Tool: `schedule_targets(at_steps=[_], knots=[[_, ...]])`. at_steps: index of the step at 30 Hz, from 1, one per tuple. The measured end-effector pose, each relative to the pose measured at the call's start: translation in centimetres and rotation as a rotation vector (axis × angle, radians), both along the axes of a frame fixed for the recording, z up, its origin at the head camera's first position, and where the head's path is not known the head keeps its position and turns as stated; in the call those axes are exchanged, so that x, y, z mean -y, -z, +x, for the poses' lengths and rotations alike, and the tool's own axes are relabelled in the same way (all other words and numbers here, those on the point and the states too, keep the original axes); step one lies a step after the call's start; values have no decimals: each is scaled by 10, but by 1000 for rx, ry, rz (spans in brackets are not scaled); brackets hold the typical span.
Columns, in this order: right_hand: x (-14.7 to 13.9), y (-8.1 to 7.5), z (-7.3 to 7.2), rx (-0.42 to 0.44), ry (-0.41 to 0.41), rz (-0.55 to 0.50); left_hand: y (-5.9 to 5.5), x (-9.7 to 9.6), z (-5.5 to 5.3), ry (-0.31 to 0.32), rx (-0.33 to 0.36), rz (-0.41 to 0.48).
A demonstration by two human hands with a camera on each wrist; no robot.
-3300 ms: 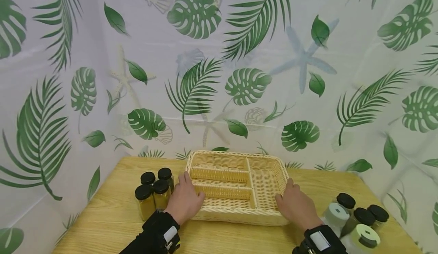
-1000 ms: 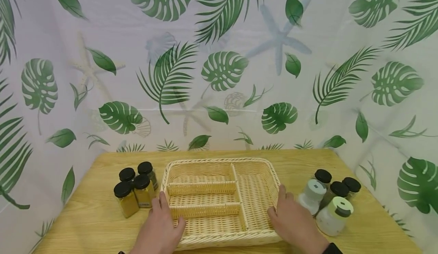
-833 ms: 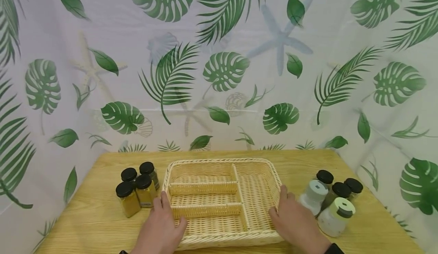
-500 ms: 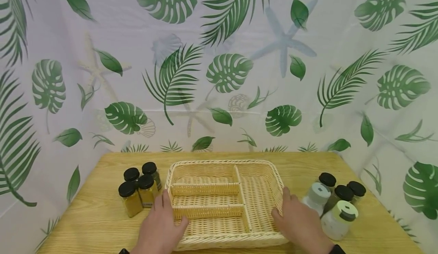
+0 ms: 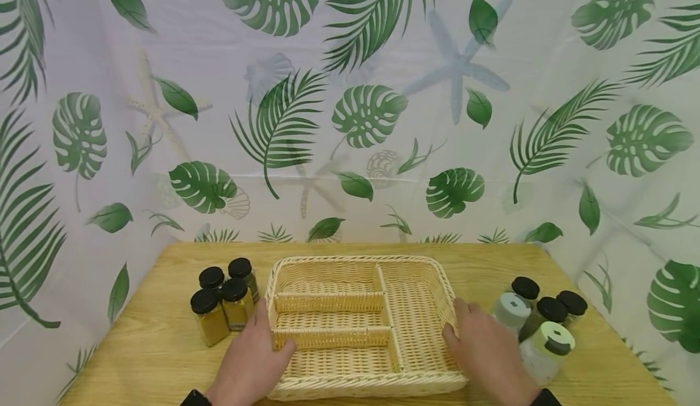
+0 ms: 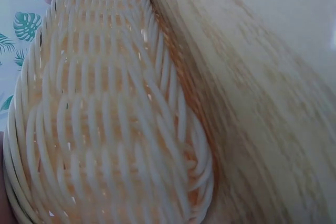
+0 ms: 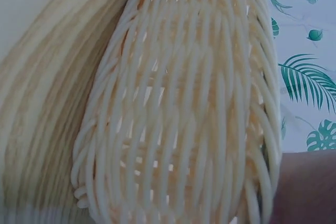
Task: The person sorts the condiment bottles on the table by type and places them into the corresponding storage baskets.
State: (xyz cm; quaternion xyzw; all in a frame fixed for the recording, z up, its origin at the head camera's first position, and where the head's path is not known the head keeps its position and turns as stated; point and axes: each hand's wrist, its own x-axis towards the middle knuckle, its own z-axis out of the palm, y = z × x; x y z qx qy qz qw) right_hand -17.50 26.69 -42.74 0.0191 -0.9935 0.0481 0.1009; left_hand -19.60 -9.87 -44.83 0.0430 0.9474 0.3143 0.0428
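Observation:
A pale wicker basket (image 5: 361,388) sits on the wooden table in front of me, with nothing in its compartments. Dividers part its left side into three, beside one long compartment on the right. My left hand (image 5: 248,357) holds the left wall, thumb over the rim to the inside and fingers along the outside. On the opposite wall my right hand (image 5: 487,354) grips in the same way, thumb inward. Close woven wall of the basket (image 6: 100,108) fills much of the left wrist view; the right wrist view likewise shows the basket (image 7: 178,98) wall near the tabletop.
Several black-lidded jars (image 5: 210,324) with yellow or dark contents stand left of the basket. Right of my right hand are more black-lidded jars (image 5: 551,310), a white-lidded jar (image 5: 513,310) and a green-lidded jar (image 5: 547,351). Leaf-printed cloth (image 5: 355,211) hangs behind the table (image 5: 137,345).
Since the oldest frame, the basket has come nearer to me and turned straighter, both hands on it. In the last half second my hands have shifted slightly outward while the basket stays put.

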Motion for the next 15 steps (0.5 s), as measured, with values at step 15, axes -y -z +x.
schedule_targets(at_steps=[15], knots=[[-54,-65,-14,-159,33,60,3,3,-1,-11,-30,25]])
